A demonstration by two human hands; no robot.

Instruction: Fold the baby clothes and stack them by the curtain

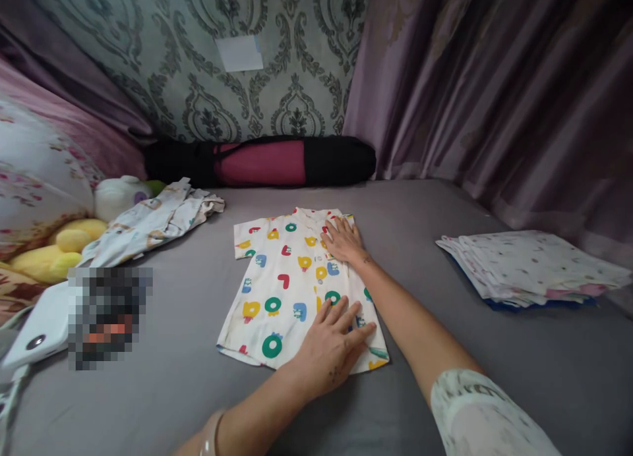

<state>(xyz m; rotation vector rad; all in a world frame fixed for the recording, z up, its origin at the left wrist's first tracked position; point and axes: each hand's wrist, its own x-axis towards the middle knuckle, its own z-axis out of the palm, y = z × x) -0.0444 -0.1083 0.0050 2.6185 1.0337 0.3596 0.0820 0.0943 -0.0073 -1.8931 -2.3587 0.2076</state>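
A small white short-sleeved shirt (284,281) with red, green, yellow and blue prints lies on the grey sheet, its collar toward the wall. My left hand (336,341) rests palm down on its lower right part, fingers spread. Higher up, my right hand (345,240) lies flat with fingers apart on the shirt's upper right, near the shoulder. The right sleeve is mostly hidden under or behind my right hand. Neither hand grips the cloth.
Folded clothes (534,265) are stacked at the right. A crumpled garment (153,219), plush toys (74,242) and a white device (42,324) with a cable lie at the left. A black and red roll (262,163) lies along the wall.
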